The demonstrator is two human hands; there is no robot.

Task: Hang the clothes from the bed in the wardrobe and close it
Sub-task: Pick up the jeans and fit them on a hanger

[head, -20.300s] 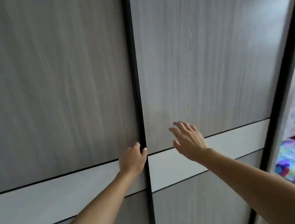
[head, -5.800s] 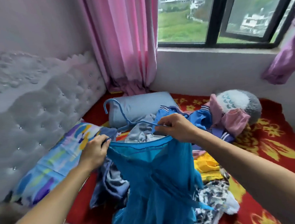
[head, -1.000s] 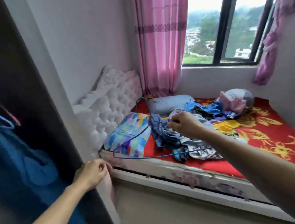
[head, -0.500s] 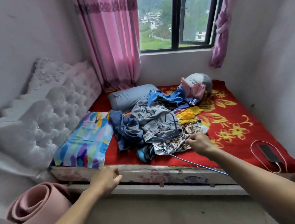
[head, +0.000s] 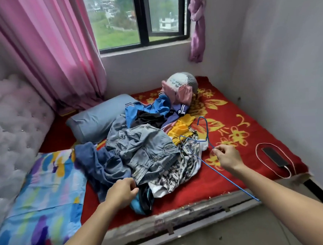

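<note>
Right hand (head: pixel 227 156) grip pinched on blue hanger (head: pixel 206 128) neck, hook at 12. Clothes pile (head: pixel 143 147) on bed (head: pixel 236 119), 1 o'clock from nearer left hand (head: pixel 121 190); its grip curled, hold unclear.

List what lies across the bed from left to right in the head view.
Tufted headboard → multicoloured pillow → grey-blue pillow → denim garment on top of the clothes pile → right hand pinching the blue hanger → phone.
</note>
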